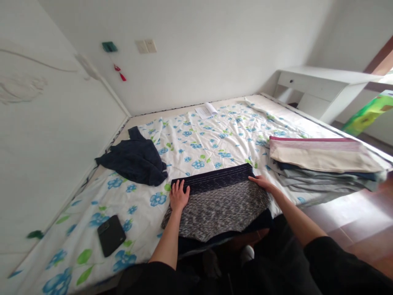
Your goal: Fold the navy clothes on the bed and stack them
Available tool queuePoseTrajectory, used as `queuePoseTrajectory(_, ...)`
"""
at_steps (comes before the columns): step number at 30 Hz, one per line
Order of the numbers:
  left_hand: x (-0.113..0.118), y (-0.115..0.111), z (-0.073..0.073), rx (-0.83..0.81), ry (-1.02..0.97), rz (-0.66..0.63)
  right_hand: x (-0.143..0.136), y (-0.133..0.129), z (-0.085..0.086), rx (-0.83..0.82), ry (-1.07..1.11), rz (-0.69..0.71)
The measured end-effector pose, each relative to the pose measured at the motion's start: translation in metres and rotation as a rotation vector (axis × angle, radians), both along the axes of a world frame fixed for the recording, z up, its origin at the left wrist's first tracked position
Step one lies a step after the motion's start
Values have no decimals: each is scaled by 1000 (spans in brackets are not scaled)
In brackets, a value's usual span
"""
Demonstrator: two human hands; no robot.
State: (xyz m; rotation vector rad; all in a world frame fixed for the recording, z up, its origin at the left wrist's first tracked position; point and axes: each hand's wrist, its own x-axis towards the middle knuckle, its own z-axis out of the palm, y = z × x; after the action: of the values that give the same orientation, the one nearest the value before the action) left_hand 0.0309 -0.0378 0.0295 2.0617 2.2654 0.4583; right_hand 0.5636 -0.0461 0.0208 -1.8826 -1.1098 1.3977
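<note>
2 hands on a folded speckled garment [221,211], lower centre of the frame.
The left hand [179,196] lies palm down, fingers apart, on the dark band's left end; the right hand [260,181] touches its right end, though whether it pinches the cloth I cannot tell. Contact at 2 ends probably keeps the band straight and flat on the bed [144,225]. At right, the folded stack [322,157] lies layered, likely for neatness; the navy garment [138,159] sits bunched at left, above the phone [111,235].
</note>
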Motion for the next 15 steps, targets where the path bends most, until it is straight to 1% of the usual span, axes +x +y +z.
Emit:
queuePoseTrajectory(2,1,-2,4,-28,0,1,3,-11,5,36,-79,-21)
queuePoseTrajectory(4,2,-7,9,-55,-2,4,5,-19,11,69,-105,-59)
queuePoseTrajectory(6,3,-15,13,-60,-9,3,5,-26,15,53,-52,-72)
queuePoseTrajectory(8,0,-29,16,-40,-25,-9,5,-35,16,-2,68,-56)
queuePoseTrajectory(11,-14,-62,13,-10,-62,-30,7,-57,9,-92,213,-35)
queuePoseTrajectory(13,-28,-91,7,10,-92,-6,8,-72,2,-101,228,-55)
queuePoseTrajectory(15,-42,-119,3,27,-124,30,8,-82,-1,-64,183,-90)
